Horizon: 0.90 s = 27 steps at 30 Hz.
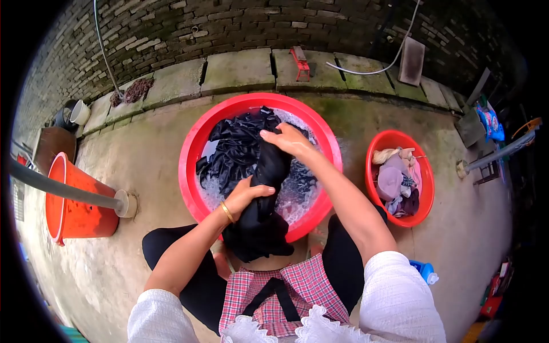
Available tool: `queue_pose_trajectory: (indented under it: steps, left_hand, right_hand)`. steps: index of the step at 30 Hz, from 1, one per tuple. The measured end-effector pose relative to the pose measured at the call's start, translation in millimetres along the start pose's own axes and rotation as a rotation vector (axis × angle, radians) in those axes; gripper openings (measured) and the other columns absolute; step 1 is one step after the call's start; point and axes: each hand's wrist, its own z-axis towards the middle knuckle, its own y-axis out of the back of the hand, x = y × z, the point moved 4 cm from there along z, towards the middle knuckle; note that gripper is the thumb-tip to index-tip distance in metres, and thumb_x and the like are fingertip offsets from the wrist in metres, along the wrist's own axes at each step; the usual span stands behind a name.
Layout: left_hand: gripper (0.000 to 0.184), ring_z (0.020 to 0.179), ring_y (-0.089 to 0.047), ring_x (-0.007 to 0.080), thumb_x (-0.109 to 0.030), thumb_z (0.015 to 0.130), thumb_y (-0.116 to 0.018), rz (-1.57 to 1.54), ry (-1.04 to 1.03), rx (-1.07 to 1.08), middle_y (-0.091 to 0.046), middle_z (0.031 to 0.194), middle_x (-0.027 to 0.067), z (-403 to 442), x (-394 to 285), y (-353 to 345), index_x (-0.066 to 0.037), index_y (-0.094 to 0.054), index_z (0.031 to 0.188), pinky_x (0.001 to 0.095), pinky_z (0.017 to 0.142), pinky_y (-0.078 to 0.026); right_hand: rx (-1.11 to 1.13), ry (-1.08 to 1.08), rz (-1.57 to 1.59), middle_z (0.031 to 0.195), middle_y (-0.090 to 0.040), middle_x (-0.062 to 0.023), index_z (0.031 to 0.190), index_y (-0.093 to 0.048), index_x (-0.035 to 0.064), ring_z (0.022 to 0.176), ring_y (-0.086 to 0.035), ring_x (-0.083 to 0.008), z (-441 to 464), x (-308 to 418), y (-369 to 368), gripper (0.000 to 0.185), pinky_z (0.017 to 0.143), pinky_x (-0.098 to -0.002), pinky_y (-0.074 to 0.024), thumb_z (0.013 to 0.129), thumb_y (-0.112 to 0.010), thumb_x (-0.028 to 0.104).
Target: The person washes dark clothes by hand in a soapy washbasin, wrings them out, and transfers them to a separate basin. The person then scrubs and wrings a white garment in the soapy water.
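Nearest you, the checked apron (251,294) covers your lap between your knees. Beyond it, the lower folds of the black garment (263,228) hang over the near rim of the large red basin (190,194); its upper part extends inward, above the suds (294,208). Your left hand (246,197), nearer, curls around the bunched cloth with its thumb laid across the top; your right hand (289,142), farther in, grips the upper portion. Dark clothes (229,146) lie in the water beside it. The small red basin (370,186), holding assorted laundry, stands to the right; the orange-red bucket (86,200) stands to the left. Farthest are the concrete ledge (237,68) and brick wall (251,26).

Risks, as judged: the folds outside the rim could drag the garment down onto the floor, caused by their wet weight and a slack hold; they could also drip on your apron. Pulling sharply could splash suds or lift tangled neighbouring pieces with it.

Obscured: most of your fingers are behind cloth, so how firmly they press cannot be told. Black against black hides the garment's shape and its boundary with the other pieces. Your right sleeve partly covers the blue bottle (422,270); the outer margins fall into darkness.
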Motion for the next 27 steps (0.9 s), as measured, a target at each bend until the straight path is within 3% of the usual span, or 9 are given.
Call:
queue_pose_trajectory:
  steps: [4,9,11,14,18,21,23,25,27]
  left_hand:
    - [0.052,0.066,-0.064,0.0321,-0.027,0.070,-0.064,-0.191,-0.126,0.234,-0.061,0.082,0.0189,-15,-27,7,0.008,-0.050,0.106,0.0400,0.065,-0.054]
    - [0.065,0.066,-0.063,0.0362,-0.033,0.063,-0.065,-0.372,-0.159,0.450,-0.060,0.086,0.0213,-15,-29,-7,0.011,-0.048,0.109,0.0428,0.067,-0.052]
    - [0.066,0.068,-0.062,0.0380,-0.032,0.062,-0.065,-0.604,-0.048,0.595,-0.058,0.089,0.0230,-12,-18,-14,0.011,-0.048,0.109,0.0430,0.067,-0.052]
    - [0.067,0.070,-0.062,0.0374,-0.035,0.064,-0.067,-0.552,-0.110,0.741,-0.058,0.090,0.0228,-8,-19,-18,0.011,-0.048,0.109,0.0428,0.068,-0.052]
    - [0.068,0.069,-0.063,0.0351,-0.041,0.066,-0.069,-0.439,-0.149,0.635,-0.058,0.089,0.0210,-12,-32,-22,0.010,-0.048,0.107,0.0406,0.066,-0.053]
    - [0.069,0.071,-0.063,0.0326,-0.045,0.070,-0.069,-0.187,-0.122,0.416,-0.057,0.088,0.0195,-12,-34,-24,0.007,-0.047,0.111,0.0407,0.069,-0.052]
    - [0.063,0.066,-0.064,0.0297,-0.033,0.070,-0.074,-0.149,-0.056,0.226,-0.058,0.090,0.0170,-9,-29,-24,0.003,-0.045,0.113,0.0373,0.063,-0.054]
    - [0.063,0.075,-0.064,0.0246,-0.027,0.070,-0.075,-0.139,-0.006,0.174,-0.058,0.095,0.0147,-3,-18,-23,0.000,-0.044,0.117,0.0348,0.070,-0.053]
    - [0.065,0.086,-0.060,0.0187,-0.027,0.070,-0.076,0.058,-0.205,-0.001,-0.058,0.099,0.0115,11,-4,-17,-0.001,-0.044,0.119,0.0313,0.078,-0.049]
  right_hand:
    - [0.364,0.263,0.649,0.122,-0.052,-0.0100,0.132,-0.039,-0.0018,0.110,-0.051,-0.0149,-14,23,56,0.070,0.090,-0.0284,-0.0418,0.078,-0.072,0.026]
    - [0.470,0.465,1.029,0.123,-0.052,-0.0133,0.135,-0.035,0.0015,0.115,-0.050,-0.0225,-11,31,37,0.081,0.101,-0.0358,-0.0373,0.073,-0.075,0.036]
    - [0.686,0.480,1.370,0.122,-0.053,-0.0135,0.133,-0.038,0.0017,0.113,-0.052,-0.0234,-28,53,27,0.084,0.099,-0.0346,-0.0396,0.069,-0.076,0.042]
    - [0.664,0.513,1.349,0.117,-0.055,-0.0121,0.128,-0.043,0.0020,0.106,-0.056,-0.0220,-36,69,38,0.076,0.094,-0.0333,-0.0431,0.068,-0.075,0.035]
    - [0.454,0.345,1.169,0.100,-0.062,-0.0083,0.117,-0.052,0.0003,0.095,-0.060,-0.0152,-30,66,51,0.054,0.085,-0.0288,-0.0467,0.071,-0.073,0.020]
    - [0.300,0.272,0.933,0.096,-0.062,-0.0063,0.116,-0.053,-0.0006,0.089,-0.059,-0.0119,-22,51,44,0.052,0.083,-0.0253,-0.0452,0.071,-0.072,0.017]
    - [0.189,0.264,0.775,0.093,-0.067,-0.0099,0.117,-0.050,-0.0055,0.090,-0.062,-0.0141,-19,43,35,0.054,0.085,-0.0260,-0.0448,0.071,-0.072,0.013]
    - [0.167,0.272,0.757,0.092,-0.068,-0.0138,0.116,-0.049,-0.0091,0.088,-0.064,-0.0158,-17,35,20,0.055,0.083,-0.0260,-0.0461,0.072,-0.072,0.013]
    - [0.096,0.357,0.556,0.088,-0.068,-0.0147,0.115,-0.048,-0.0108,0.083,-0.065,-0.0166,9,10,-5,0.054,0.078,-0.0259,-0.0485,0.073,-0.071,0.013]
